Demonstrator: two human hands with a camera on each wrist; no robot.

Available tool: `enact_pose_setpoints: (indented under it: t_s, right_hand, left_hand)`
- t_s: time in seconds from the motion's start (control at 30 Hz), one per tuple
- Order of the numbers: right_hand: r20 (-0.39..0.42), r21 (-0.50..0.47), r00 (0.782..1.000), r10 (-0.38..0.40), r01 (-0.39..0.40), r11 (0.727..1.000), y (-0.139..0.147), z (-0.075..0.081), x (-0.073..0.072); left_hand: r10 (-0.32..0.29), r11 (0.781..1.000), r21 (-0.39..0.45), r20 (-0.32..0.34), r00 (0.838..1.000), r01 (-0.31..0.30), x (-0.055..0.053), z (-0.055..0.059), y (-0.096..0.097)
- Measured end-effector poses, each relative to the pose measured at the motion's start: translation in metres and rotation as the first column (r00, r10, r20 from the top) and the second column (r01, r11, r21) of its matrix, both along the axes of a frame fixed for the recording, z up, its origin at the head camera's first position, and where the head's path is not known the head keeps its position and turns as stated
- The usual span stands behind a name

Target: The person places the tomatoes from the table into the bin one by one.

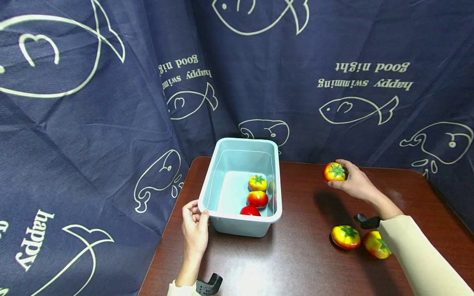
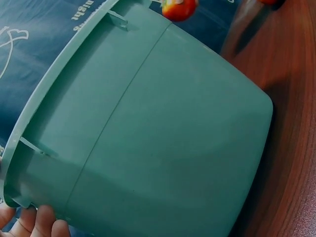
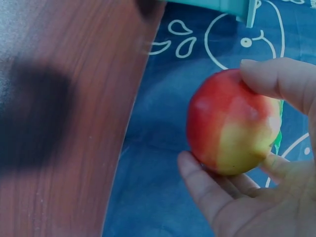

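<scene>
A light blue plastic bin (image 1: 218, 176) stands on the table, and my left hand (image 1: 195, 230) grips its near left corner by the rim. Inside, along its right side, lie a yellow tomato with a green star top (image 1: 257, 183), a red-orange tomato (image 1: 257, 199) and a red one (image 1: 250, 211) partly hidden by the near wall. To the right of the bin, my right hand (image 1: 355, 181) holds a red and yellow tomato (image 3: 232, 123) above the table, thumb on one side and fingers on the other. In the left wrist view the bin's outer wall (image 2: 163, 128) fills most of the picture.
Two more red and yellow tomatoes (image 1: 346, 237) (image 1: 376, 244) lie on the brown table (image 1: 296, 263) beneath my right forearm. A dark blue curtain with white fish drawings (image 1: 296, 98) hangs behind the table and down its left side.
</scene>
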State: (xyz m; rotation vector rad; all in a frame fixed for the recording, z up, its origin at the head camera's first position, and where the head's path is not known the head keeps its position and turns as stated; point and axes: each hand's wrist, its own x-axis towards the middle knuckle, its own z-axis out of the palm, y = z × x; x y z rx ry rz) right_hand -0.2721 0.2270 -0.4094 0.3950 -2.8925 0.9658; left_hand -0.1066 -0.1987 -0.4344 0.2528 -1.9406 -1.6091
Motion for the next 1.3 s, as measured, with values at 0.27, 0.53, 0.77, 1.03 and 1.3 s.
enact_pose_setpoints:
  t_s: [0.27,0.53,0.77,1.03,1.3]
  right_hand:
    - [-0.015,-0.008,1.0,-0.01,0.01,1.0,-0.007,0.006,-0.004]
    - [0.011,-0.03,1.0,-0.006,0.006,1.0,-0.021,0.012,-0.003]
    - [-0.003,-0.074,1.0,0.016,-0.016,0.997,-0.04,0.019,-0.008]
    - [-0.008,-0.078,0.999,0.041,-0.042,0.996,-0.054,0.026,-0.012]
    - [-0.04,-0.072,0.998,0.054,-0.057,0.996,-0.062,0.035,-0.013]
  left_hand:
    - [0.005,1.0,0.007,0.006,1.0,-0.005,0.001,-0.001,-0.003]
    - [-0.001,1.0,0.004,-0.02,1.0,0.001,0.002,-0.002,-0.005]
    - [0.008,1.0,0.004,-0.008,1.0,-0.008,0.001,-0.001,-0.008]
    - [0.001,1.0,0.003,0.002,1.0,-0.001,0.0,0.001,-0.009]
    - [-0.002,1.0,0.001,0.008,1.0,0.002,0.0,0.0,-0.009]
